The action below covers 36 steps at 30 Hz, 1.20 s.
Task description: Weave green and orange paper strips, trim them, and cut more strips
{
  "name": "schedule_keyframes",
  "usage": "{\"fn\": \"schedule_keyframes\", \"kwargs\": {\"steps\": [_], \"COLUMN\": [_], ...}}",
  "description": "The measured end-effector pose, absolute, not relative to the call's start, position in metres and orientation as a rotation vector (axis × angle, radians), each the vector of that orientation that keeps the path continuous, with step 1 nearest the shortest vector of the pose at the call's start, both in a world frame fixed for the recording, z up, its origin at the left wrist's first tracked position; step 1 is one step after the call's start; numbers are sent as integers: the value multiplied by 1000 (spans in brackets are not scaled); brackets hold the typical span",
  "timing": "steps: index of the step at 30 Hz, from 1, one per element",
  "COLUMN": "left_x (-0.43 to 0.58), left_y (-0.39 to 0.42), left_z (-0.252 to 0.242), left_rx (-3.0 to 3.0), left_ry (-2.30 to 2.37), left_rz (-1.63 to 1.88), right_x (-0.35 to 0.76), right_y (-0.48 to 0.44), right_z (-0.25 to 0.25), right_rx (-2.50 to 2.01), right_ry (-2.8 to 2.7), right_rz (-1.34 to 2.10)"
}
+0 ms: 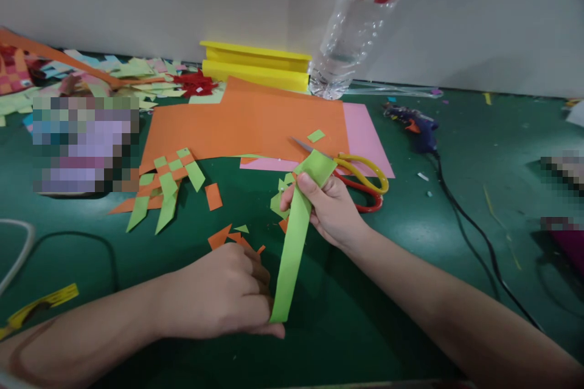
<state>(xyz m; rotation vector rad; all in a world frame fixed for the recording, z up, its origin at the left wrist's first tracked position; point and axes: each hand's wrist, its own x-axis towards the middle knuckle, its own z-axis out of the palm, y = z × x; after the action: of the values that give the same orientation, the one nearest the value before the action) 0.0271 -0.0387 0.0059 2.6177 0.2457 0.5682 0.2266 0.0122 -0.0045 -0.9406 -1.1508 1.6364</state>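
A long light-green paper strip (pixel 292 243) stretches between my two hands over the green table (pixel 410 243). My right hand (pixel 328 206) pinches its upper end, which folds over above the fingers. My left hand (pixel 223 295) is closed round the strip's lower end near the table. Small orange scraps (pixel 228 236) lie just beyond my left hand. A woven piece of orange and green strips (pixel 166 185) lies to the left.
Orange sheet (pixel 246 121) over a pink sheet (pixel 365 134), with yellow-and-red scissors (pixel 360 179) behind my right hand. A clear bottle (pixel 351 30) and yellow folded card (pixel 255 64) stand at the wall. A blue glue gun (pixel 417 124) with a black cable lies right. Paper scraps (pixel 114 73) pile at far left.
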Motion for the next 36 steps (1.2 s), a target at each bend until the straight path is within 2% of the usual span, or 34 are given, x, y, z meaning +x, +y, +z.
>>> {"fn": "schedule_keyframes", "kwargs": {"steps": [9,22,36], "left_x": [27,28,27], "left_y": [-38,-38,-39], "left_z": [2,4,1], "left_rx": [2653,2626,2612], "left_ry": [248,200,153], "left_rz": [465,622,542], "right_x": [227,233,233], "right_y": [13,24,25], "right_z": [-5,-1,0], "right_rx": [-930,-910,-861], "right_ry": [-1154,-889,-838], "right_rz": [1662,1707,1722]}}
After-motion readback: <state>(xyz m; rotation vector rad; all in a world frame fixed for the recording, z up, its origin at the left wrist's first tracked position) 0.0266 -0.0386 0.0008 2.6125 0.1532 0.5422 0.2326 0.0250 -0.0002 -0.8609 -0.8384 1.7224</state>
